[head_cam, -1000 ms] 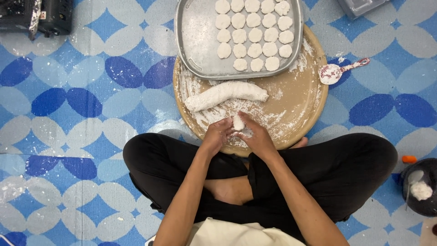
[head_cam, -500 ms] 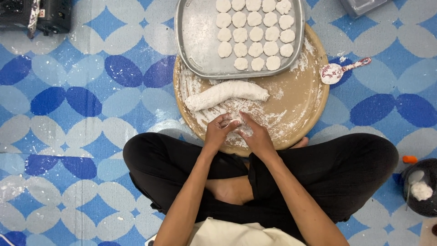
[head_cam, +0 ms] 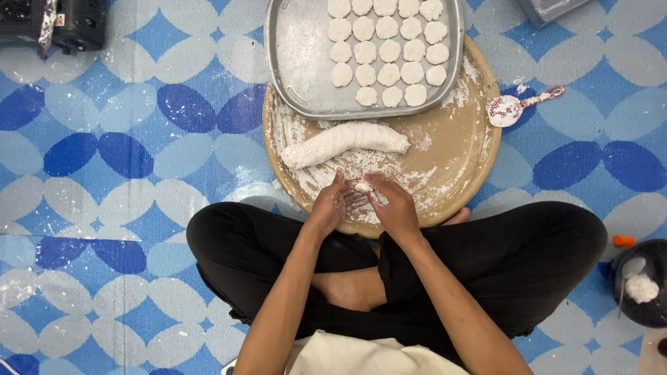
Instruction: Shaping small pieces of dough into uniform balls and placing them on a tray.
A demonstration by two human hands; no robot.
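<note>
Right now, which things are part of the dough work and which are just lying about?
In use: left hand, right hand, small dough piece, dough log, round board, metal tray, dough discs.
Lying about: spoon, black appliance, dark bowl.

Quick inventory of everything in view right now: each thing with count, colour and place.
dough discs: about twenty, white, in rows on the tray's right part
metal tray: one, grey, top centre, overlapping the board's far edge
round board: one, tan, floured, in front of the crossed legs
dough log: one, white, lying across the board's left half
small dough piece: one, white, between both hands
spoon: one, floured, on the floor right of the board
dark bowl: one, black, white contents, right edge
dark appliance: one, black, top left
floor mat: blue and white pattern
left hand: floured, grip on the piece
right hand: floured, grip on the piece
</note>
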